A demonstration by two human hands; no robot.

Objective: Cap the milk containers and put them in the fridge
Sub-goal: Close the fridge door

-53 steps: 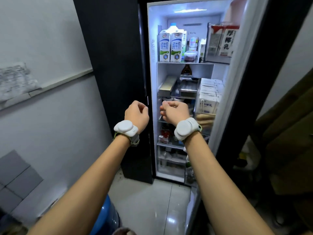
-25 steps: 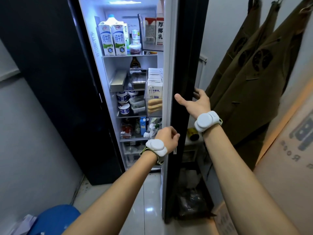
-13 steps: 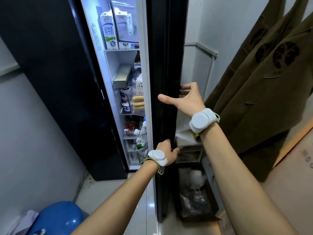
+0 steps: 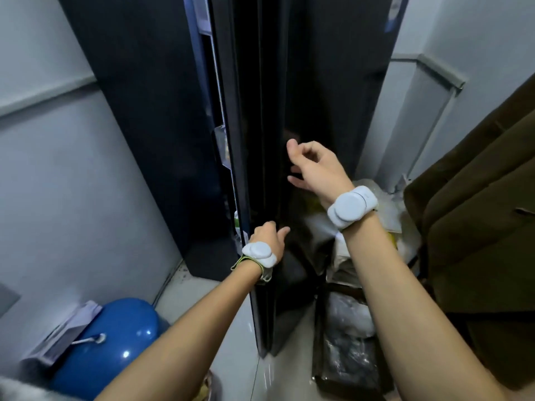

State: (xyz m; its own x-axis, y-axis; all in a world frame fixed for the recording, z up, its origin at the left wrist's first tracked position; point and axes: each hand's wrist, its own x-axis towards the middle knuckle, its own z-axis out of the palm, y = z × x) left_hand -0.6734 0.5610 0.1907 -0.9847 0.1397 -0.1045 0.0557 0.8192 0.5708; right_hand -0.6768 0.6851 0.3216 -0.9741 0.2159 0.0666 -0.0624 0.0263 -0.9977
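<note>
Pressing low on the fridge door (image 4: pixel 289 96), my left hand (image 4: pixel 267 235) is loosely curled, holding nothing. My right hand (image 4: pixel 314 166) hovers higher at the door's face, fingers spread, empty. No legible writing. Milk containers are out of sight; only a narrow gap remains at the door's left.
</note>
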